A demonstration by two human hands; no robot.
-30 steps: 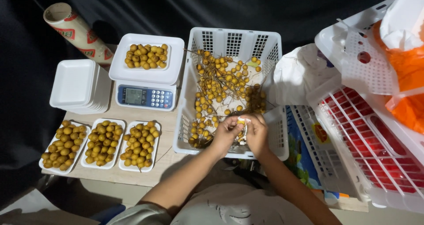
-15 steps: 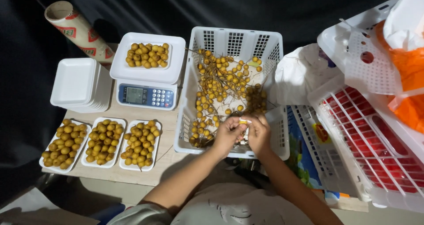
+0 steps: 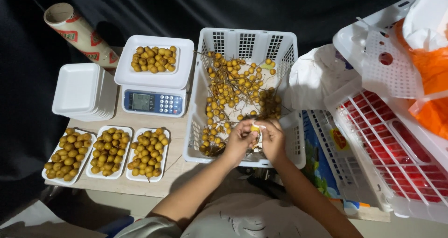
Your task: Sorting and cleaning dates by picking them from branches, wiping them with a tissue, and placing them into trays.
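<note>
Seen from above, two bare forearms reach forward from the bottom of the frame. The left hand point(image 3: 239, 141) and the right hand point(image 3: 272, 140) meet over the near edge of a white plastic basket point(image 3: 289, 56). Between them sits one small yellow fruit point(image 3: 255, 128), pinched at the fingertips of both hands; the fingers of each hand are curled together around it, and the fruit shows just above the thumbs.

Inside the basket lie many more small yellow-brown fruits on thin brown stems point(image 3: 233, 88), spread across a white liner.

To the left, on a wooden table point(image 3: 177, 165), three white foam trays point(image 3: 106, 153) filled with the same fruit stand side by side near the front edge. Behind them are a stack of empty foam trays point(image 3: 79, 91) and a digital scale point(image 3: 153, 101) bearing a tray of fruit point(image 3: 154, 58). A cardboard tube point(image 3: 77, 30) lies at the far left corner.

To the right, white crates point(image 3: 373, 140) hold red items, with an orange bag point(image 3: 431, 79) on top.
</note>
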